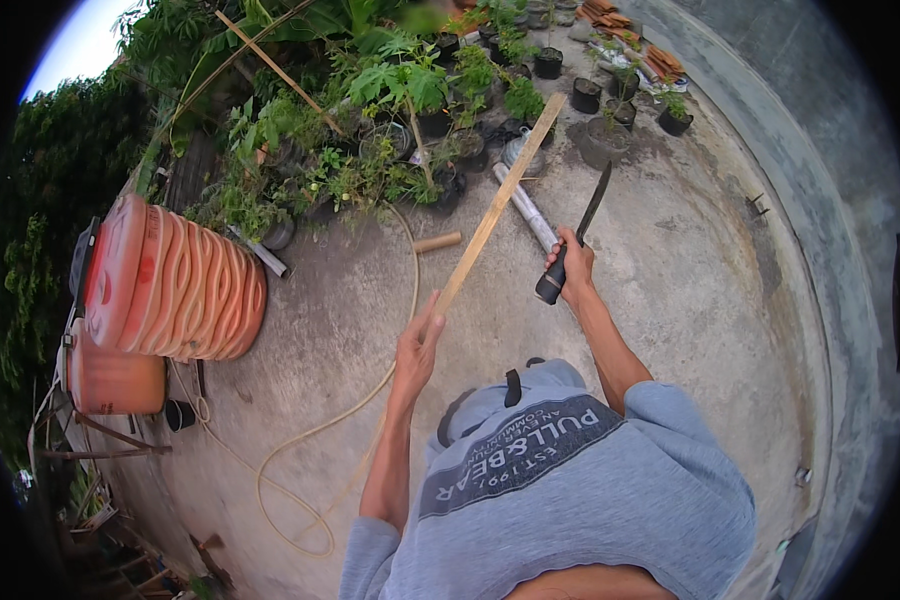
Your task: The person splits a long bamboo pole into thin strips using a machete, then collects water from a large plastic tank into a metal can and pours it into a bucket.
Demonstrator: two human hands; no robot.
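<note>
Left hand (pixel 417 345) fingers wrapped on stick (pixel 500 200), axis running up-right; right hand (pixel 570 262) fisted on knife (pixel 578 235), blade just right of stick.

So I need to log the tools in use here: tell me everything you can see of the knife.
The knife has a long, dark, narrow blade that tapers to a point, and a black handle. The right hand grips the handle, with its butt end sticking out below the fist. The blade points up and away, raised above the concrete floor, right of the wooden stick and not touching it.
</note>
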